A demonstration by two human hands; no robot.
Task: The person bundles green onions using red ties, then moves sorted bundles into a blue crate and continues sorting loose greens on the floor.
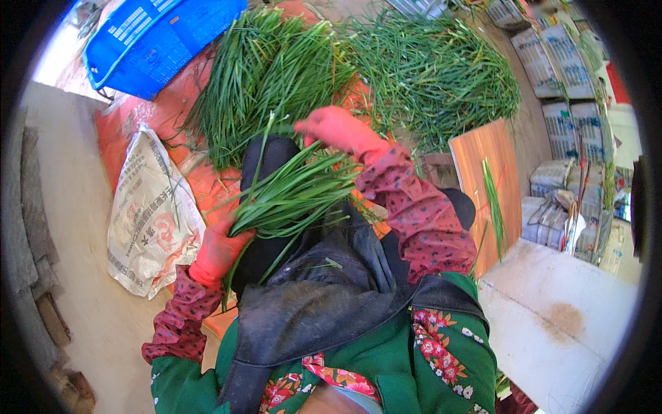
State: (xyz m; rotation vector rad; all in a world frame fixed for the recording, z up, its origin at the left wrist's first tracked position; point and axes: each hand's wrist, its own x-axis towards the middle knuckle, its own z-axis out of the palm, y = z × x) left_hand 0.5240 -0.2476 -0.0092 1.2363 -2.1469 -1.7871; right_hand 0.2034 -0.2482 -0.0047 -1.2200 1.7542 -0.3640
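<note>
My left hand (220, 251), in a red rubber glove, is closed around one end of a bunch of long green leaf stalks, like garlic chives (289, 199). The bunch lies over my lap, its other end towards the right forearm. My right hand (331, 127), also gloved in red and blurred, is above the bunch's far side; whether it pinches a stalk cannot be told. One pale-ended stalk (266, 139) sticks up out of the bunch. Beyond my knees lie a neat heap of the same greens (269, 77) and a looser, tangled heap (434, 77).
A blue plastic basket (165, 52) stands at the upper left on a red sheet (119, 134). A white woven sack (150, 217) bearing print lies at the left. On the right are a wooden board (486, 186) with a few stalks, a white panel (558, 315) and stacked, wrapped bundles (569, 62).
</note>
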